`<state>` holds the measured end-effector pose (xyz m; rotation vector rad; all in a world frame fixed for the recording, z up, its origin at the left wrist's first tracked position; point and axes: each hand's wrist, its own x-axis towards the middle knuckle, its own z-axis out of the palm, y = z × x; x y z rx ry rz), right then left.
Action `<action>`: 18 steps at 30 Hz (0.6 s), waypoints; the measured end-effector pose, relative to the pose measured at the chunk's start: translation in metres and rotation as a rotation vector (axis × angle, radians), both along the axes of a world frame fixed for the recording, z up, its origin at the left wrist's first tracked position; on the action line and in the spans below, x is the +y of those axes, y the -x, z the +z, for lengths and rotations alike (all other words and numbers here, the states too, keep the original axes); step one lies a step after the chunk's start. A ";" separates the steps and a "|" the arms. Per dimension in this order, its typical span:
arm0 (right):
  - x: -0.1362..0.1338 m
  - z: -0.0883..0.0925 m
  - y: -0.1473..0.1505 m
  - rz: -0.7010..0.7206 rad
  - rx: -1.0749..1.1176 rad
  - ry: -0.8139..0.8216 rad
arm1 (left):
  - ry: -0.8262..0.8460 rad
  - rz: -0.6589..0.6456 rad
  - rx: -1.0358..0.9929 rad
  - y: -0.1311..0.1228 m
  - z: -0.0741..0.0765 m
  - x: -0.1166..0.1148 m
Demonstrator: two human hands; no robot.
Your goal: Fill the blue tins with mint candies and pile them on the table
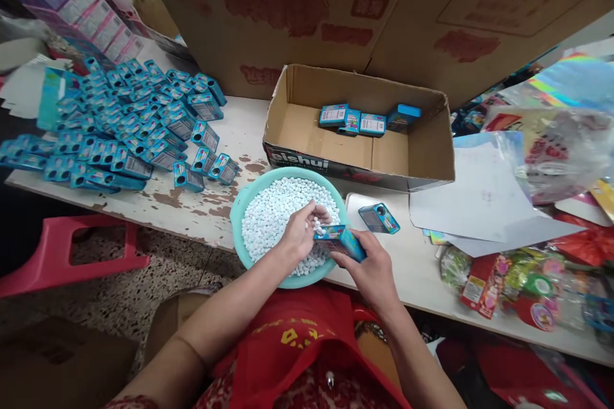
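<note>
A mint-green basin full of small white candies sits at the table's front edge. My right hand grips a small blue candy box, tilted on its side over the basin's right part. My left hand is cupped at the box's left end, with several white candies between its curled fingers and the box. Part of the left fingers is hidden from above. Another blue box with a round hole lies on the table to the right of the basin.
Behind the basin, an open cardboard carton holds several blue boxes. Many more blue boxes stand crowded at the left. Paper sheets and bagged goods lie at the right. A pink stool stands at lower left.
</note>
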<state>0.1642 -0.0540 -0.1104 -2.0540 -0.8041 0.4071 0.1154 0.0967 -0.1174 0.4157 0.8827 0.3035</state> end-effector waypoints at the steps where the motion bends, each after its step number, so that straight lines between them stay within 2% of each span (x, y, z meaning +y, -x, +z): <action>1: 0.000 -0.002 0.001 -0.016 0.025 0.003 | -0.002 -0.002 0.005 0.000 0.001 -0.001; 6: 0.004 -0.008 0.003 -0.103 0.214 -0.076 | -0.002 0.026 0.000 0.002 0.012 0.001; 9: 0.004 -0.010 0.004 -0.141 0.472 -0.241 | -0.003 0.027 -0.009 0.004 0.018 0.008; 12: 0.006 -0.014 0.003 -0.165 0.679 -0.407 | -0.035 -0.043 -0.066 0.006 0.019 0.020; 16: 0.018 -0.015 0.004 -0.170 0.531 -0.427 | -0.139 -0.205 -0.032 0.016 0.014 0.040; 18: 0.025 -0.013 0.009 -0.133 0.469 -0.407 | -0.277 -0.227 0.027 0.026 0.013 0.048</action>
